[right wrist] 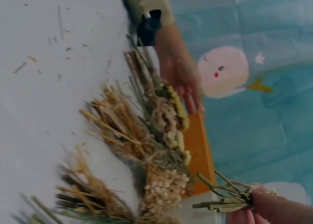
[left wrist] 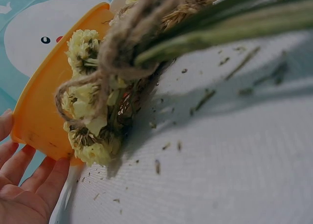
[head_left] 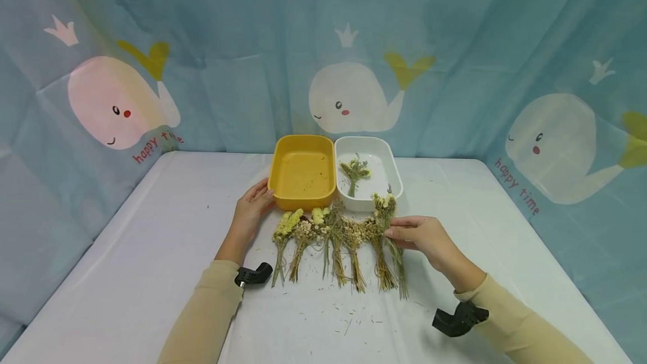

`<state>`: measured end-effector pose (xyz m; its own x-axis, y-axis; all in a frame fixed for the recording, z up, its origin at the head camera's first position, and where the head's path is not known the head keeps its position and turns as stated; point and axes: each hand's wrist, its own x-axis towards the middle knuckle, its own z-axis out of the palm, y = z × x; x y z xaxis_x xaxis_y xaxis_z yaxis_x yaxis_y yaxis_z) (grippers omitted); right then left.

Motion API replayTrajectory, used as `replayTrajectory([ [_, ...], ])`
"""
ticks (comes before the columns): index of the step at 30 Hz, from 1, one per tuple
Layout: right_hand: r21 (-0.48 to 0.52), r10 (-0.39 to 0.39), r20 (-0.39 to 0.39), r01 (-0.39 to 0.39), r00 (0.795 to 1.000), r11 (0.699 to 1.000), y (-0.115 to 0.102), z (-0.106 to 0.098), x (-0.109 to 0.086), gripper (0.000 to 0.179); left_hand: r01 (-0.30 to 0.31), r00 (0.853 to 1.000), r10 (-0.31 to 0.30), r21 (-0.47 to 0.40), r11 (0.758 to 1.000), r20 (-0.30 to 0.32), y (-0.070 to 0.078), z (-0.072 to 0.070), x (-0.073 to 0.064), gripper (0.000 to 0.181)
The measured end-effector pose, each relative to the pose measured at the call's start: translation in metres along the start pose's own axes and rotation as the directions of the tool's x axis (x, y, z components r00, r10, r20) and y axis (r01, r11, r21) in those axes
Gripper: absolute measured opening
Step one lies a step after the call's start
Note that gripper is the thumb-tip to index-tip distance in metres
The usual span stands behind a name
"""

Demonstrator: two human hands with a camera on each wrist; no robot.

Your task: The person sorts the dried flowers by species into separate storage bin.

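My left hand [head_left: 251, 205] rests against the near left side of a yellow tray [head_left: 302, 205], its fingertips [left wrist: 59, 168] touching the outer wall. Between finger and thumb, my right hand [head_left: 422, 237] pinches a small bunch of dried flowers [right wrist: 226, 198]; cut green stems stick out, and its heads are largely hidden by the fingers in the right wrist view. Several tied bunches of dried flowers [head_left: 354, 240] lie in a row before the trays. The leftmost has yellow heads [head_left: 288, 222] and twine [left wrist: 115, 55] round its stems.
Beside the yellow tray stands a white tray [head_left: 360, 205] with one small dried flower bunch [head_left: 355, 172] in it. Bits of stem [head_left: 348, 327] are scattered over the white tabletop [head_left: 283, 330]. A blue curtain printed with whales [head_left: 242, 94] hangs behind.
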<state>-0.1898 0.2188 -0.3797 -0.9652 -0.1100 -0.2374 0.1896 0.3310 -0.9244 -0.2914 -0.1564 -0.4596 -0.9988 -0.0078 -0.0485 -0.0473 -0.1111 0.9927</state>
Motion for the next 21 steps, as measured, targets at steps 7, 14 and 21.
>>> replayTrajectory([
  [7, 0.027, -0.020, 0.019, 0.019, 1.000, 0.999, -0.019, -0.004, 0.010, 0.052, 0.002, 1.000, -0.002, -0.001, 1.000, -0.003, -0.001, 0.001, 0.001, 0.058],
  [14, 0.081, 0.003, 0.012, -0.003, 1.000, 0.997, -0.036, -0.008, 0.025, 0.055, 0.038, 0.999, -0.038, -0.012, 0.999, 0.008, 0.012, 0.004, -0.007, 0.059],
  [21, 0.139, 0.012, 0.031, -0.016, 0.999, 0.990, -0.049, -0.010, 0.039, 0.057, 0.041, 0.999, -0.041, -0.014, 0.999, 0.010, 0.010, 0.003, -0.006, 0.058],
])
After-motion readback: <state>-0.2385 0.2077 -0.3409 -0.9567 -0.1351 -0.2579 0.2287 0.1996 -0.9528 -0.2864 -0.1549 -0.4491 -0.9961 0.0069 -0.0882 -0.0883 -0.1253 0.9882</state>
